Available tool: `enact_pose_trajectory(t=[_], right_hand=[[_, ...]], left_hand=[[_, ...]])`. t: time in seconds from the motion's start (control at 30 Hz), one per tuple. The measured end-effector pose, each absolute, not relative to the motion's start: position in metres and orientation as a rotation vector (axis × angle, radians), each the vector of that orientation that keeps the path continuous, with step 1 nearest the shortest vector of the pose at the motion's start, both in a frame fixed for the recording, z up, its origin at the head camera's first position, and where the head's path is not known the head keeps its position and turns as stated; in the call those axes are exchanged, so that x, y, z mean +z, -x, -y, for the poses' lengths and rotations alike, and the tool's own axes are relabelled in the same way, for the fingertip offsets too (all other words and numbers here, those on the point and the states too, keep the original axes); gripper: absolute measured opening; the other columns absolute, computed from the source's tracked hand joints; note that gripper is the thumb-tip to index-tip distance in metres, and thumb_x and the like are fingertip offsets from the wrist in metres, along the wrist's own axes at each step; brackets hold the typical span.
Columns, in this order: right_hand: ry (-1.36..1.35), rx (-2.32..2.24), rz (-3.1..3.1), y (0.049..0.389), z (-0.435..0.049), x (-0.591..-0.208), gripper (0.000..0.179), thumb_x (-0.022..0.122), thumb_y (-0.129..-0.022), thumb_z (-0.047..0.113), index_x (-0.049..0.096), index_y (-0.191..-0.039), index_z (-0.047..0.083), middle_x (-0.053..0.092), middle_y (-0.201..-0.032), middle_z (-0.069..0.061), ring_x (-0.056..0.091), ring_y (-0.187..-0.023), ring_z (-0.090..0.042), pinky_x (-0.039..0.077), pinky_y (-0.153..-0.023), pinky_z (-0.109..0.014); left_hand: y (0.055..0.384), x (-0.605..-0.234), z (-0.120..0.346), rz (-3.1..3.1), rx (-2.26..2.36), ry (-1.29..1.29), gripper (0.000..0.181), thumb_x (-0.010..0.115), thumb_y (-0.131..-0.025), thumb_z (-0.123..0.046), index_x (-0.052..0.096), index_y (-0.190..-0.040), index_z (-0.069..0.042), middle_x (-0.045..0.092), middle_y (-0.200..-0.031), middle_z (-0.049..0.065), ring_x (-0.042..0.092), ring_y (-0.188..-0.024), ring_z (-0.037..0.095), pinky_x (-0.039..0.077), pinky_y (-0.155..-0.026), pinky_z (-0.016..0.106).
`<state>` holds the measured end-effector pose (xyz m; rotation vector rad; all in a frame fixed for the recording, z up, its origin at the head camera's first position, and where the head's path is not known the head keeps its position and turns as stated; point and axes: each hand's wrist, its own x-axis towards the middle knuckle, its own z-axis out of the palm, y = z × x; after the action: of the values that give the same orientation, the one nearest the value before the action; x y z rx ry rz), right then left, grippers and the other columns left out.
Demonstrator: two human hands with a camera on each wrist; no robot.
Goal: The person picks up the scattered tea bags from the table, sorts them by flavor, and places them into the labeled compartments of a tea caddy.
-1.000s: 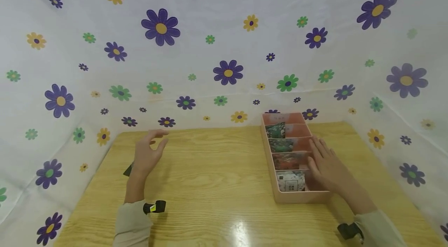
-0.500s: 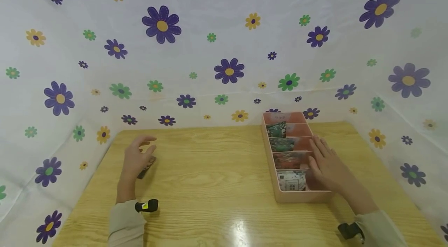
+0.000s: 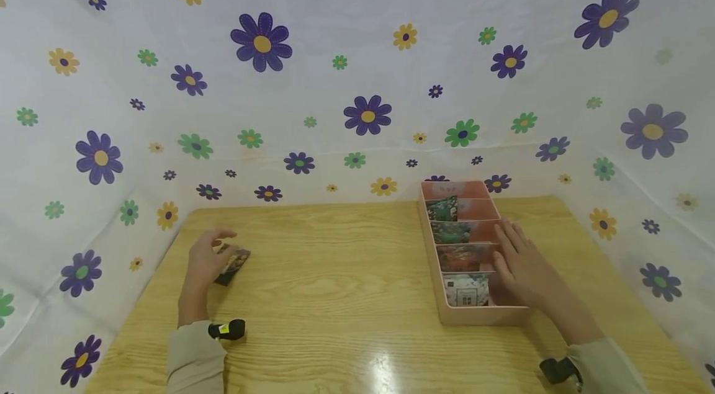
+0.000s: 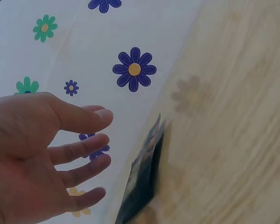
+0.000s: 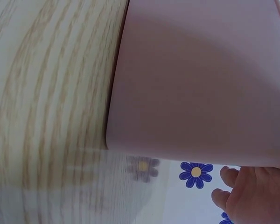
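Observation:
My left hand (image 3: 204,260) hovers at the table's left side, thumb and fingers spread apart. A small flat dark packet with a printed picture (image 3: 235,265) lies by its fingertips. In the left wrist view a gap shows between the hand (image 4: 37,154) and the tilted packet (image 4: 141,179). Over the right rim of a pink divided box (image 3: 483,317) rests my right hand (image 3: 525,270), its fingers extended. Dark green packets (image 3: 443,209) (image 3: 451,232), a red one (image 3: 459,257) and a white one (image 3: 467,290) stand in separate compartments. The box wall (image 5: 200,88) fills most of the right wrist view.
The wooden table (image 3: 335,270) stretches between the packet and the box. White flowered cloth (image 3: 313,90) encloses the back and both sides. A black strap with a small device (image 3: 227,329) sits on the left wrist.
My left hand has moved left and slightly down, uncovering the packet that it mostly hid at first. The right hand stays on the box rim.

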<state>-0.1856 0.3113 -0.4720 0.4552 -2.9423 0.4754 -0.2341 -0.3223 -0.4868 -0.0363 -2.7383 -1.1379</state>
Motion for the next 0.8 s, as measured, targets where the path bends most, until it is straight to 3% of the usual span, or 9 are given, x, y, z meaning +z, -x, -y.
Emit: enact_pose_trajectory(t=[0.2,0.47,0.67,0.8], right_hand=[[-0.446,0.465,2.942,0.186,-0.31,-0.472,0.062,0.037,-0.11,0.026,0.022,-0.158,-0.011,0.014,-0.166,-0.031,0.011,-0.152,-0.05,0.023,-0.113,-0.072],[-0.459,0.472,2.934,0.186,-0.312,-0.474,0.062,0.037,-0.11,0.026,0.021,-0.158,-0.011,0.013,-0.166,-0.031,0.009,-0.152,-0.05,0.023,-0.113,-0.072],[-0.461,0.481,2.939,0.186,-0.313,-0.474,0.063,0.037,-0.11,0.026,0.021,-0.158,-0.011,0.013,-0.165,-0.031,0.009,-0.152,-0.05,0.023,-0.113,-0.071],[-0.46,0.484,2.94,0.186,-0.313,-0.474,0.063,0.038,-0.11,0.026,0.021,-0.158,-0.011,0.014,-0.165,-0.032,0.009,-0.152,-0.05,0.023,-0.114,-0.071]], left_hand=[[0.232,-0.495,0.331,2.831,-1.031,0.018,0.034,0.064,-0.101,-0.009,0.06,-0.131,0.006,0.044,-0.14,0.041,0.041,-0.128,0.061,0.041,-0.099,0.071],[0.229,-0.493,0.337,2.976,-0.939,-0.05,0.039,0.064,-0.1,-0.013,0.057,-0.134,0.003,0.043,-0.141,0.046,0.041,-0.128,0.063,0.041,-0.096,0.075],[0.228,-0.49,0.336,3.039,-0.851,-0.112,0.045,0.072,-0.093,-0.013,0.058,-0.135,0.0,0.049,-0.131,0.044,0.047,-0.116,0.065,0.046,-0.082,0.071],[0.228,-0.491,0.335,3.035,-0.876,-0.109,0.047,0.074,-0.093,-0.012,0.057,-0.134,0.002,0.053,-0.13,0.041,0.046,-0.119,0.063,0.042,-0.09,0.072]])
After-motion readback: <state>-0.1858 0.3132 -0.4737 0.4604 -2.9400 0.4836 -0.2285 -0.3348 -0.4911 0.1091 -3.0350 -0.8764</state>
